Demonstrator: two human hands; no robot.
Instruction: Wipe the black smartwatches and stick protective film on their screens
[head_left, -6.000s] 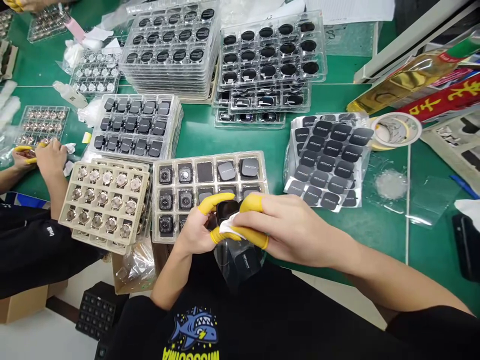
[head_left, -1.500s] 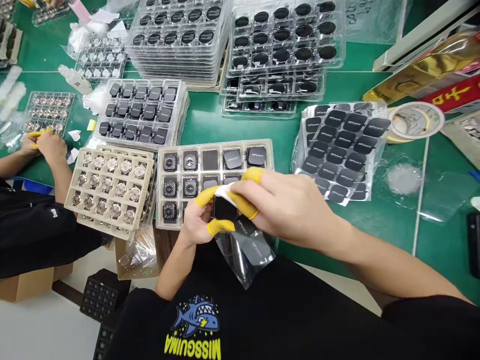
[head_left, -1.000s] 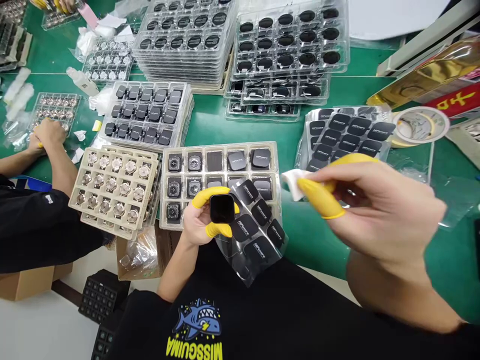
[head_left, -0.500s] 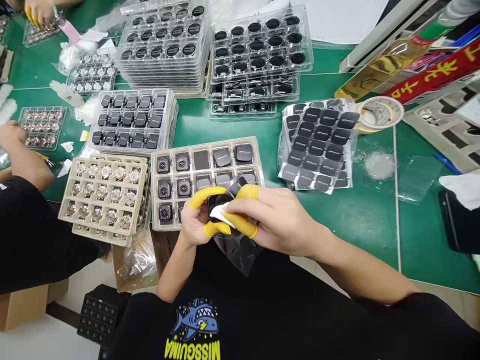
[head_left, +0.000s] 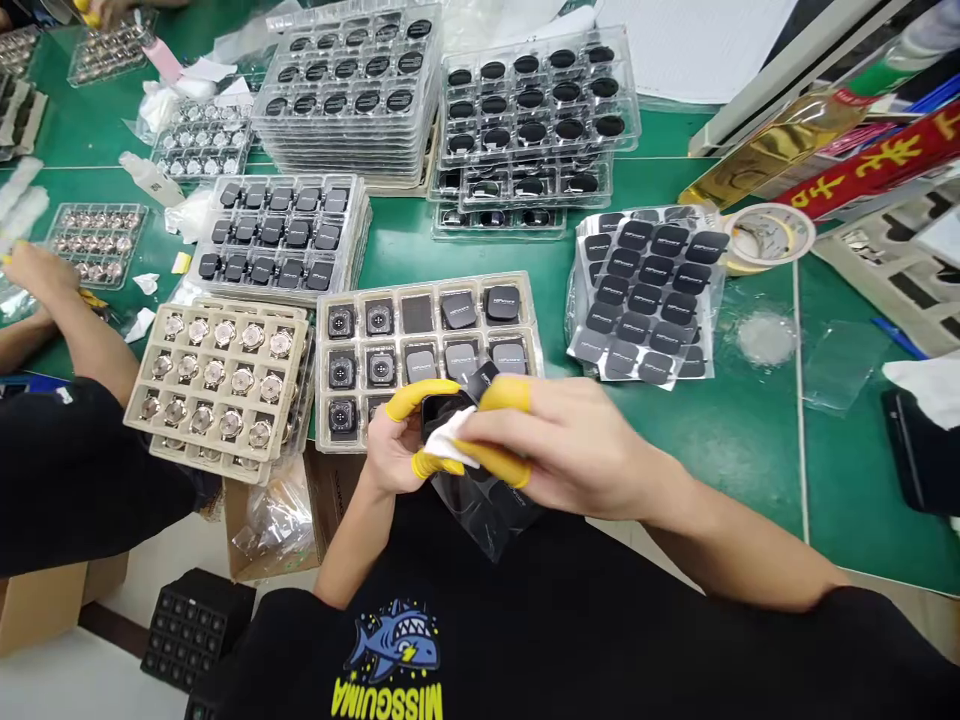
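My left hand (head_left: 397, 437), with yellow finger cots on thumb and finger, grips a black square watch head (head_left: 441, 408) by its edges. Yellow cots also cover fingertips of my right hand (head_left: 570, 440), which pinches a white cloth (head_left: 450, 436) against the watch face. Part of the watch is hidden behind the cloth and fingers. A clear sheet with dark square stickers (head_left: 491, 515) hangs beneath my hands; what holds it is hidden. Just beyond sits a beige tray (head_left: 324, 385) of square watch heads, some bare and some with black labelled covers.
Sticker sheets (head_left: 645, 295) and a tape roll (head_left: 772, 235) lie to the right. Stacked clear trays (head_left: 349, 140) stand at the back. Left are a tray of round watches (head_left: 214, 375) and a co-worker's arm (head_left: 97, 330). A phone (head_left: 919, 450) rests at the right edge.
My right hand and the cloth have shifted slightly right and down relative to the watch. The whole view has moved a little; the co-worker's hand at the left has also moved.
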